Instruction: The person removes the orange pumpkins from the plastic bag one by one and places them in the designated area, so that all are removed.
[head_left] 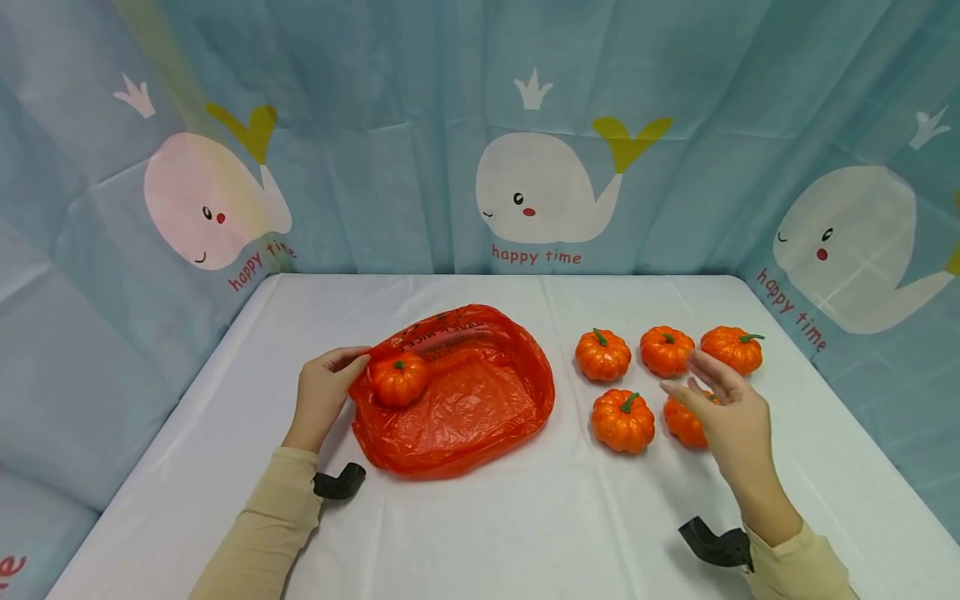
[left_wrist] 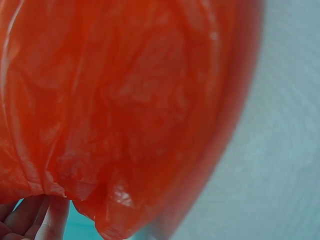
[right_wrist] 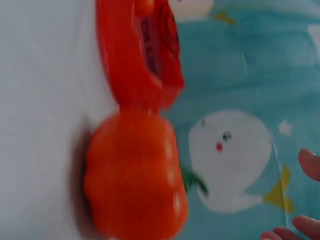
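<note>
A red plastic bag (head_left: pixel 480 408) lies spread open on the table, with one small orange pumpkin (head_left: pixel 401 379) inside at its left. My left hand (head_left: pixel 322 392) pinches the bag's left rim; in the left wrist view its fingers (left_wrist: pixel 52 217) show at the bag's edge. Over the pumpkins on the right hovers my right hand (head_left: pixel 735 421), thumb and fingers apart, holding nothing. It partly covers the front right pumpkin (head_left: pixel 684 425). Beside that one sits another pumpkin (head_left: pixel 623 421) with a green stem, which fills much of the right wrist view.
A back row holds a left pumpkin (head_left: pixel 602 355), a middle pumpkin (head_left: pixel 666 351) and a right pumpkin (head_left: pixel 729 348). A white cloth covers the table (head_left: pixel 480 542). Blue curtains (head_left: pixel 390 100) with whale prints stand along the back and sides.
</note>
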